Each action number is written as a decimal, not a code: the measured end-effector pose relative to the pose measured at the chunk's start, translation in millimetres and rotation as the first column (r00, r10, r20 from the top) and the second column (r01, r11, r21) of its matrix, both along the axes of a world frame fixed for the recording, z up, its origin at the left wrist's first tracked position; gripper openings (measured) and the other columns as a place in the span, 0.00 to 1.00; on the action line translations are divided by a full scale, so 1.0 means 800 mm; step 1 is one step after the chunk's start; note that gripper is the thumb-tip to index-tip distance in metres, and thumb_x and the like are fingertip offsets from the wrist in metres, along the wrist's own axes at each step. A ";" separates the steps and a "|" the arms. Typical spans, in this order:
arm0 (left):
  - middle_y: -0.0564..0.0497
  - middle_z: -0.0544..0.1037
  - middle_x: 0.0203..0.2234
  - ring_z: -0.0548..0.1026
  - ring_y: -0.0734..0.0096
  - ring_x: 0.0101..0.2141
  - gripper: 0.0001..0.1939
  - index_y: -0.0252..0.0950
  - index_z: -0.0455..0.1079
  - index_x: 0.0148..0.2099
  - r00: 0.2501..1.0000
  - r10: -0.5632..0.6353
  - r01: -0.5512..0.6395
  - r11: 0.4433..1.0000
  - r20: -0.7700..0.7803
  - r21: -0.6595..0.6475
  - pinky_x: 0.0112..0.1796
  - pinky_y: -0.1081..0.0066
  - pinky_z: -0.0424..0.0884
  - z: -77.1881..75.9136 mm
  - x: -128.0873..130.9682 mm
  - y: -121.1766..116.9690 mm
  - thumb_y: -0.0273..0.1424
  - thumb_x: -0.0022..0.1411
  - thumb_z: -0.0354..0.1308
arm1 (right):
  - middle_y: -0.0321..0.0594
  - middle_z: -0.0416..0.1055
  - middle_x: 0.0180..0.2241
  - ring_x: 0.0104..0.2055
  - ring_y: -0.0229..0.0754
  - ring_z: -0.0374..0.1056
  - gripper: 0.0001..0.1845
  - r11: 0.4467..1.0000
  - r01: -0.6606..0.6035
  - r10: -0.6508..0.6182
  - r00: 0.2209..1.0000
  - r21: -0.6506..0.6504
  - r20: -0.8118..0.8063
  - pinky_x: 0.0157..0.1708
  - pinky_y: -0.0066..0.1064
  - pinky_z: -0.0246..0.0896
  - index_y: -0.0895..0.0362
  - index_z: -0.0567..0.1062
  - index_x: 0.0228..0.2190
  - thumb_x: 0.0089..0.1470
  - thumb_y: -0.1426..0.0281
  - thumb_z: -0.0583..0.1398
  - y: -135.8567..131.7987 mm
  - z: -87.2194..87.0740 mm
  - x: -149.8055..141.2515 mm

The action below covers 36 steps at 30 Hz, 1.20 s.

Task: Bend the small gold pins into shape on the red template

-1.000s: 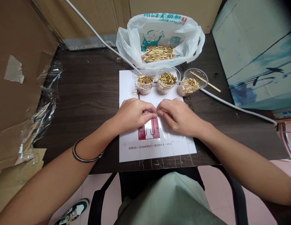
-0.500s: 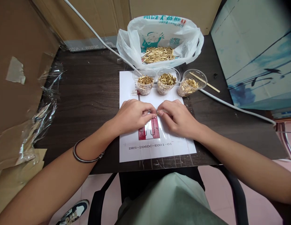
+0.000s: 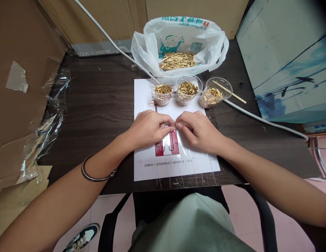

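My left hand (image 3: 148, 128) and my right hand (image 3: 199, 131) meet fingertip to fingertip over a white printed sheet (image 3: 175, 164). Both pinch a tiny gold metal piece (image 3: 175, 125) between thumb and fingers. Under them on the sheet lies a red diagram (image 3: 167, 147), partly hidden by the hands. Just beyond the hands stand three clear plastic cups (image 3: 185, 91) filled with small gold pins. Behind those, an open white plastic bag (image 3: 178, 42) holds a heap of longer gold pins (image 3: 178, 60). A dark bangle (image 3: 96, 173) circles my left wrist.
The dark wooden table (image 3: 99, 105) has cardboard and crumpled clear film (image 3: 47, 126) along its left side. A white cable (image 3: 257, 117) runs diagonally across the back and right. A thin wooden stick (image 3: 229, 91) rests on the right cup. A blue-patterned panel (image 3: 289, 59) stands at right.
Both hands stay pinched together at the same spot. Only the fingertips shift slightly, with the right fingers pressing a little closer to the left.
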<state>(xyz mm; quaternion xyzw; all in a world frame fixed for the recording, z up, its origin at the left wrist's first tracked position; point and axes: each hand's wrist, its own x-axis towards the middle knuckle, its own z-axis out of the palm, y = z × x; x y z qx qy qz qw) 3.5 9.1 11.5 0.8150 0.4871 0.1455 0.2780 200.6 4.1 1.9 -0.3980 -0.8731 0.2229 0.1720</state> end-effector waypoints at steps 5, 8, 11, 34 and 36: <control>0.57 0.67 0.15 0.62 0.78 0.20 0.08 0.38 0.78 0.34 1.000 0.000 0.000 1.000 0.012 0.012 0.26 0.73 0.55 -0.001 0.000 -0.001 0.34 0.58 0.58 | 0.37 0.68 0.29 0.29 0.38 0.58 0.08 1.000 -0.007 0.007 1.000 -0.003 0.024 0.34 0.33 0.46 0.58 0.68 0.31 0.58 0.72 0.50 0.002 0.002 -0.001; 0.57 0.67 0.15 0.62 0.78 0.20 0.09 0.38 0.78 0.35 1.000 -0.004 0.004 1.000 0.006 0.015 0.26 0.73 0.55 -0.001 0.000 -0.001 0.34 0.58 0.58 | 0.37 0.68 0.30 0.29 0.37 0.58 0.08 1.000 -0.004 0.004 1.000 -0.005 0.030 0.35 0.33 0.46 0.59 0.68 0.31 0.58 0.72 0.50 0.001 0.001 -0.001; 0.56 0.68 0.16 0.62 0.78 0.21 0.09 0.38 0.78 0.35 1.000 -0.009 0.009 1.000 0.004 0.028 0.27 0.73 0.55 -0.002 0.000 -0.002 0.34 0.58 0.58 | 0.37 0.68 0.29 0.30 0.37 0.58 0.08 1.000 -0.006 0.006 1.000 -0.007 0.029 0.36 0.33 0.47 0.59 0.68 0.32 0.58 0.72 0.50 0.000 0.001 -0.001; 0.57 0.65 0.15 0.62 0.78 0.20 0.07 0.36 0.77 0.35 0.998 0.008 -0.008 1.000 0.060 0.005 0.26 0.73 0.57 0.002 -0.003 0.000 0.32 0.56 0.60 | 0.37 0.70 0.21 0.25 0.32 0.59 0.15 0.865 0.389 -0.438 0.893 0.316 0.101 0.29 0.36 0.50 0.59 0.80 0.29 0.53 0.61 0.61 0.068 0.086 0.081; 0.58 0.65 0.14 0.62 0.79 0.20 0.07 0.36 0.77 0.35 0.997 0.018 -0.018 1.000 0.070 0.004 0.26 0.73 0.57 0.001 -0.003 0.000 0.32 0.56 0.60 | 0.37 0.71 0.22 0.28 0.32 0.61 0.21 0.915 0.334 -0.387 0.885 0.226 0.259 0.28 0.37 0.48 0.59 0.82 0.33 0.51 0.56 0.59 0.083 0.089 0.084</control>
